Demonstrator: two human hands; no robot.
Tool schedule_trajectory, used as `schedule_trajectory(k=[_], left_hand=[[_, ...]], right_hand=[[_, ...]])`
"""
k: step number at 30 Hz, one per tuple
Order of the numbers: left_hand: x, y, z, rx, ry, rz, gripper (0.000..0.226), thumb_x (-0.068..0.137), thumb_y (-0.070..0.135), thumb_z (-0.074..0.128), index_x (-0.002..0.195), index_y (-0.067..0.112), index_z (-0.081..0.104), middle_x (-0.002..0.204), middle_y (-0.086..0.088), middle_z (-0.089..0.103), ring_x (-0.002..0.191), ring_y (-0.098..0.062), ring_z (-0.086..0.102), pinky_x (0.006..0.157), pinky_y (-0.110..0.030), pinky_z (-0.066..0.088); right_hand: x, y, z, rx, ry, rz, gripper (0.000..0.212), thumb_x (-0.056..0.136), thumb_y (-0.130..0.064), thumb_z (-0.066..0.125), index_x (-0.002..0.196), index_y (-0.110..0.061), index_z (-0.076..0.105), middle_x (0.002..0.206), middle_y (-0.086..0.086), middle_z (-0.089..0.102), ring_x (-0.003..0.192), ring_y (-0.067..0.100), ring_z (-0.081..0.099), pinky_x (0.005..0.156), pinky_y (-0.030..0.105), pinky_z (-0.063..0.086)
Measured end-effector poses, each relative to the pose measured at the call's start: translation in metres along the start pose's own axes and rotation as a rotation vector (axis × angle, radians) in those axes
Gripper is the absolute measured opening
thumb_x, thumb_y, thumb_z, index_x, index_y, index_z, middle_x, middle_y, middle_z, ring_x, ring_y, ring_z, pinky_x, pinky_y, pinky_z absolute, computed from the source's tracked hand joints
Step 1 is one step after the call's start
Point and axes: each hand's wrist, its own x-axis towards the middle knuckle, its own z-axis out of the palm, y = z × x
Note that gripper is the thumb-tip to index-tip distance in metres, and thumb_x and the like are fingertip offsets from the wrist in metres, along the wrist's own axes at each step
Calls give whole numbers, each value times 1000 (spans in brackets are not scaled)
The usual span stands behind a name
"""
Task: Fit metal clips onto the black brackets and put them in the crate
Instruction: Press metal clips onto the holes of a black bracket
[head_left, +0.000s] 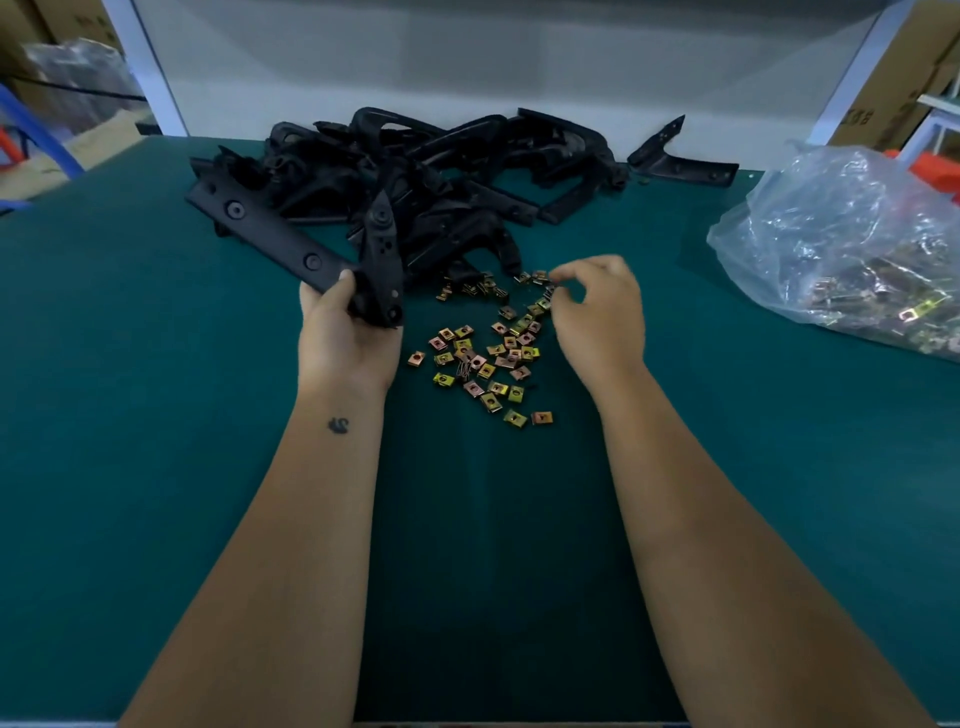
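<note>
A black bracket (291, 244) is gripped by the left hand (345, 332), its long arm pointing up-left. The right hand (597, 306), nearer the clips (483, 358), is pinching at one clip on the table (156, 415).

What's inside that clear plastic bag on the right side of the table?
The plastic bag holds more metal clips, yellowish ones showing through; glare and crumpled folds hide the rest.

A long black bracket (291, 244) with round bosses angles toward ten o'clock from the tangled black bracket pile (415, 166), with gold-toned square metal clips (488, 358) scattered flat at the pile's six o'clock.
</note>
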Motion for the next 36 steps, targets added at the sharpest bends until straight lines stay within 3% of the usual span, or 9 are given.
schedule_trajectory(k=[3,6,12,20,23,29,36], left_hand=[[0,0,0,2,-14,-18,23,104,3,40,93,19,50,96,-1,62,79,-15,59,68,-27,49],[2,-1,0,6,-20,-36,23,104,3,39,91,19,50,92,0,63,75,-14,59,66,-27,48],[1,-4,2,8,-59,-63,23,100,-5,43,95,16,51,97,-3,64,80,-16,64,73,-28,50],[-2,-12,6,54,-120,-81,23,97,-7,46,97,15,52,96,-6,68,78,-16,70,64,-26,52],[-2,-11,6,49,-130,-79,24,97,-8,46,96,15,53,85,-4,72,75,-16,71,62,-25,53],[-1,-11,5,36,-141,-71,22,97,-8,46,94,14,51,74,-3,73,67,-15,71,58,-25,53],[0,-12,5,16,-134,-75,23,96,-8,47,93,14,51,77,-5,73,67,-15,72,58,-25,53]], right_hand=[[-3,-4,8,-164,-132,-189,29,94,-10,52,109,-25,72,116,-4,59,116,18,48,91,28,38],[-5,-6,9,-227,-229,-302,32,93,-6,51,106,-22,75,110,-1,63,113,19,49,93,31,40],[-8,-9,9,-253,-279,-325,23,89,-32,65,106,-20,75,100,-5,55,110,16,44,96,30,35],[-9,-17,12,-291,-289,-320,15,88,-27,66,97,-20,75,101,0,60,107,19,46,93,34,36],[-10,-17,12,-294,-269,-319,15,89,-26,64,99,-20,74,102,1,60,108,20,47,92,30,34],[-13,-21,22,-281,-319,-402,31,95,-31,58,124,-25,67,120,-2,57,120,21,41,100,28,22],[-12,-22,31,-265,-328,-363,17,93,-27,62,105,-23,73,114,-1,61,118,23,43,98,32,25]])
